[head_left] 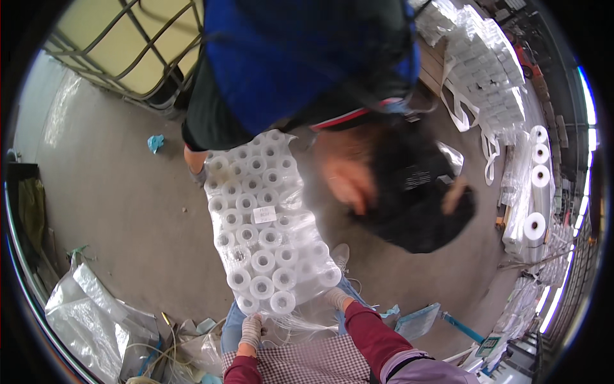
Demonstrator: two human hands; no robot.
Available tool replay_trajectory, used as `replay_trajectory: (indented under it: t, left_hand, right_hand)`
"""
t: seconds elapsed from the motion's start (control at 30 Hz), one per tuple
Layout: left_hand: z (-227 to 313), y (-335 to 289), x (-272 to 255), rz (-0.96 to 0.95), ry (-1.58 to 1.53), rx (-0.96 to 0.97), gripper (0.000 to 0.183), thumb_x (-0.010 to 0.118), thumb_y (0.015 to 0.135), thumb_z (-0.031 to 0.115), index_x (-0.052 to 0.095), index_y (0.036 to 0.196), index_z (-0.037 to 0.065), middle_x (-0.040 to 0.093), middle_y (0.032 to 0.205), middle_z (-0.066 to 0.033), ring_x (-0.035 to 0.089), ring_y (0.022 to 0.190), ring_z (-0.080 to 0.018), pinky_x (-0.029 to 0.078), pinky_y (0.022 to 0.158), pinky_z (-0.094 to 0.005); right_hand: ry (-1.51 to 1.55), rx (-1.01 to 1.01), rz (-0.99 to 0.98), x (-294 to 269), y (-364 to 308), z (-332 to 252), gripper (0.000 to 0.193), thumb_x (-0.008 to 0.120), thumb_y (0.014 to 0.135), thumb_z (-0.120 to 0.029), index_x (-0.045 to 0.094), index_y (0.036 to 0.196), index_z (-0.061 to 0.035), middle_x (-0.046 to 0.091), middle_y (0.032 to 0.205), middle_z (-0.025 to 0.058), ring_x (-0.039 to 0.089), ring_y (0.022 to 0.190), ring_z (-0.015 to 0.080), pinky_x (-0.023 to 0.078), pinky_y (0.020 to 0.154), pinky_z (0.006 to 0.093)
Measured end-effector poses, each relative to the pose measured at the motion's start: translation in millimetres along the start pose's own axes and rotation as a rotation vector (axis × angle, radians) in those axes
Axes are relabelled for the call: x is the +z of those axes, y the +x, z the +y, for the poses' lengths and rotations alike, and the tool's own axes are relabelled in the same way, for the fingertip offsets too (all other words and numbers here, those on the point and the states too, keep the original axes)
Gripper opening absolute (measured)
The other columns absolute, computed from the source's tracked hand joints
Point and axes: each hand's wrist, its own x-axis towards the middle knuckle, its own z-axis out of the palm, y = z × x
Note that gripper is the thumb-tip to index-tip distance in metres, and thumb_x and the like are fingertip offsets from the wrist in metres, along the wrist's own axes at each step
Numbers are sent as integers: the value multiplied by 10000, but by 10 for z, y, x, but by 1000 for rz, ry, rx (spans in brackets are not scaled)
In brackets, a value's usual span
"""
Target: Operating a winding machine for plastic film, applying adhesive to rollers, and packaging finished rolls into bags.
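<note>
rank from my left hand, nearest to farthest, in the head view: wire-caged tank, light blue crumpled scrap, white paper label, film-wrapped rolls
1. Film-wrapped rolls: directly ahead
2. White paper label: on top of the rolls
3. Light blue crumpled scrap: floor, left
4. Wire-caged tank: far upper left

Both hands are stationed at the near end of the wrapped bundle of rolls [263, 260], one per corner. Left hand [252, 328]: at the bundle's near left corner, covered in pale striped knit, its maroon-sleeved forearm [243, 370] running almost straight toward that corner. Right hand [336, 298]: beside the bundle's near right corner, similarly covered; the right forearm [374, 329] slants toward it from the near right. From where I stand, finger closure is indeterminable on either hand.
</note>
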Motion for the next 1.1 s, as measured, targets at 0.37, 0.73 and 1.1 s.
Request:
replay_trajectory:
  t: [0.37, 0.73, 1.1]
  left_hand:
    - [-414, 415, -360, -14, 608, 424, 270, 474, 873, 278, 597, 766, 62, 539, 616, -30, 459, 444, -156, 379, 402, -295]
    - [408, -338, 28, -110, 276, 356, 280, 438, 908, 258, 553, 717, 88, 455, 493, -24, 377, 355, -106, 272, 321, -279]
    - [426, -1260, 465, -211, 505, 347, 232, 556, 836, 216, 616, 1009, 74, 642, 838, -82, 593, 761, -208, 458, 673, -319]
  right_hand:
    - [210, 45, 254, 243, 227, -100, 319, 496, 816, -133, 630, 1103, -99, 623, 1128, 103, 605, 1014, 246, 454, 895, 346]
    - [158, 144, 115, -463, -143, -218, 232, 563, 769, -182, 709, 945, -140, 669, 984, 117, 650, 889, 277, 504, 781, 372]
    - [631, 334, 212, -1364, -1525, 383, 242, 483, 861, -179, 635, 1047, -142, 662, 956, 86, 645, 786, 235, 514, 677, 376]
